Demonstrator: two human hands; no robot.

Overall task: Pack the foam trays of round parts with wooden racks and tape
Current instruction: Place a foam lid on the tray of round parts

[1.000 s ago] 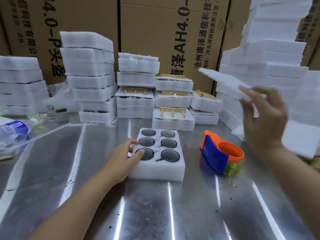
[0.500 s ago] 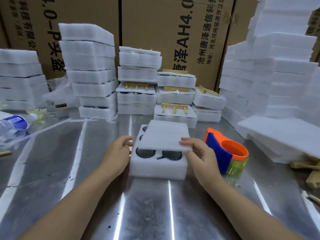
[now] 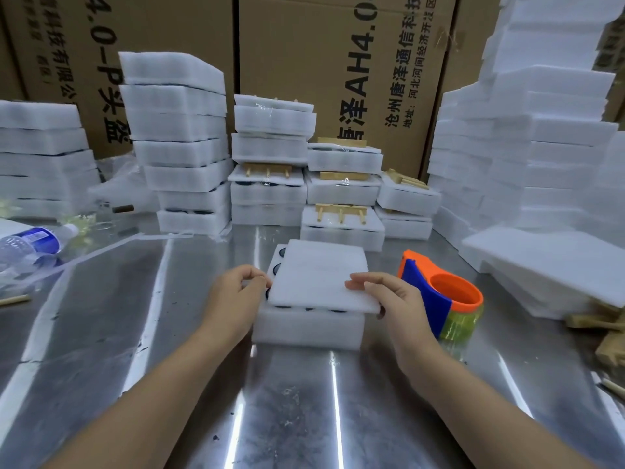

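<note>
as left hand (image 3: 236,296) and right hand (image 3: 392,299) pinch one foam sheet (image 3: 321,275), it lies on one tray (image 3: 307,328).

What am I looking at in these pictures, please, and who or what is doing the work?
No machine here: a person works with bare hands, and the camera sits on their head, looking forward and down. On the metal table lies a white foam tray with dark round parts in its holes. Both hands hold a thin foam sheet on top of it: the right hand pinches the near right corner, the left hand pinches the left edge. The sheet sits skewed, so some parts peek out on the left. Right of the tray stands an orange and blue tape dispenser. Behind are packed trays with wooden racks on top; a water bottle lies far left.
</note>
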